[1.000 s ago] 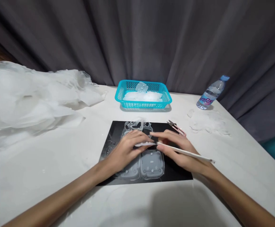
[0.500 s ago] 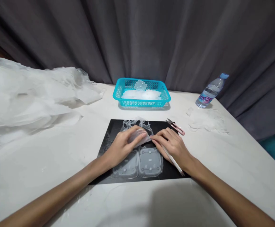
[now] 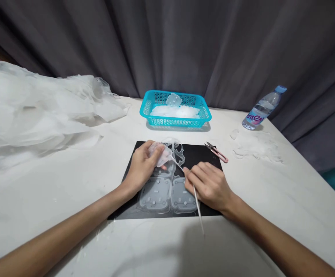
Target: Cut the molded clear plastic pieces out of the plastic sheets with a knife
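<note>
A black mat [image 3: 210,167] lies on the white table [image 3: 271,200]. On it rests a sheet of clear plastic pads [image 3: 167,194] with rounded squares. My left hand [image 3: 142,167] is closed round one clear pad [image 3: 160,152], lifted off the sheet at the mat's far left. My right hand [image 3: 209,184] pinches a thin white stick [image 3: 197,207]; the stick's tip points toward the lifted pad, its tail toward me. Leftover clear trim [image 3: 177,148] curls beyond the hands.
A turquoise basket [image 3: 175,113] with several clear pieces stands at the back centre. Pink thread snips [image 3: 217,152] lie at the mat's right corner. A water bottle [image 3: 264,107] and plastic scraps [image 3: 252,146] are at right. Heaped white plastic [image 3: 34,111] fills the left. Grey curtain behind.
My left hand has peeled one clear pad off the sheet and drawn it up and to the left. My right hand turned the stick so its tail points at me.
</note>
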Tool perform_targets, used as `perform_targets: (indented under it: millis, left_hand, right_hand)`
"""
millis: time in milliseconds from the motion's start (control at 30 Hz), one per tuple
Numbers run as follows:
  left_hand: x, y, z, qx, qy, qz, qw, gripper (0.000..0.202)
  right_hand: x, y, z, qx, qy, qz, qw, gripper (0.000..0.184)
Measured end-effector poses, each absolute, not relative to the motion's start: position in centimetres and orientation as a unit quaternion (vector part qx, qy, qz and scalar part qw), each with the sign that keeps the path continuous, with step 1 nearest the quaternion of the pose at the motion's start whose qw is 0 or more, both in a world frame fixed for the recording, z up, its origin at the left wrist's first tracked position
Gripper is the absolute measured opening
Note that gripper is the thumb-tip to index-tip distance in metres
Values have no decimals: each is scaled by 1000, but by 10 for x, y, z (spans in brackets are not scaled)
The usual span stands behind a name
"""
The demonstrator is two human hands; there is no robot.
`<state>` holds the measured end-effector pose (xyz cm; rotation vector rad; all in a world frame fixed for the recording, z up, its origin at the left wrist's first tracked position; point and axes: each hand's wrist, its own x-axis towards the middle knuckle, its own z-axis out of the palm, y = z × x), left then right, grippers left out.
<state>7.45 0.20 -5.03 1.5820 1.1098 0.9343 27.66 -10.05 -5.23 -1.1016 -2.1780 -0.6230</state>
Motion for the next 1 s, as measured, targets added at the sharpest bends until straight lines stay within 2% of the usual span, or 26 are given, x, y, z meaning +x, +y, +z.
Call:
perform_targets:
  millis: [167,267,433,533,700,900,1000]
  left_hand:
    - [77,2,-46,671,376,376,518,37]
    - [78,-2,-41,670,348,349,555,37]
    - [77,-3,-42,671,341,321,575,34]
    - [77,-3,-43,673,325,312,586,42]
    - [77,-3,-42,667,301,302,611,42]
    - [76,-5,-41,660,306,293,621,43]
    - [78,-8,-40,664,321,291,609,43]
  right_hand:
    - [280,-99,-56,-511,-752,-41,414,13]
    - [282,-98,-58,-526,-722,40,447,14]
    - [282,-98,-57,-544,-695,82,463,15]
    - [283,-99,-54,-535,-698,102,465,18]
    - [288,-99,-52,-504,-728,170,433,27]
    - [290,-95,-52,-481,-729,212,439,6]
    - [289,-94,-51,-485,-719,225,444,3]
